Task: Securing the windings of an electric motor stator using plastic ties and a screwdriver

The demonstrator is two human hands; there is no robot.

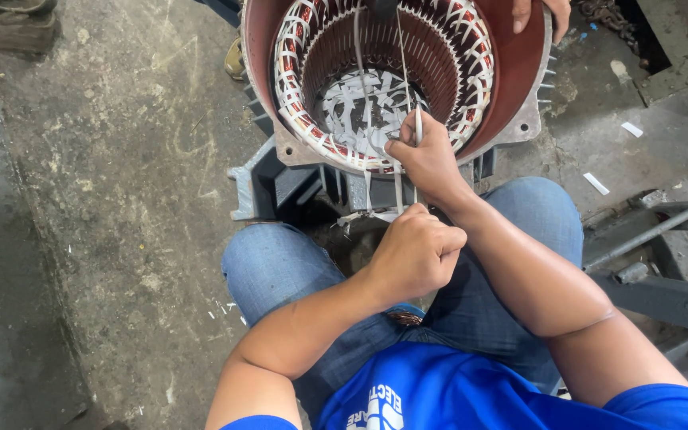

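Surface: a rough, stained concrete floor (113, 199) covers the left half of the scene, with small white scraps scattered near the person's left knee. At the far left corner lies a worn dark object, only partly in view. On the right, grey metal bars (654, 239) and beams lie across the floor, with a few white paper strips (596, 184) near them.

Main item: a large motor stator (396, 80) stands at centre far, directly beyond the knees of the seated person in blue jeans. Its housing is dark red with grey cooling fins and a grey mounting foot. The inner bore shows slotted laminations; the copper winding ring at the near rim is bound with white tape. Loose white strips fill the bottom of the bore.

Left hand (414, 253): closed into a fist near the stator's near edge, pinching white lacing tape (368, 143) that runs up across the bore.

Right hand (428, 155): resting on the near winding ring, fingers pressed together around a thin grey tool (418, 126).

A second person's hand (541, 12) touches the stator's far right rim.
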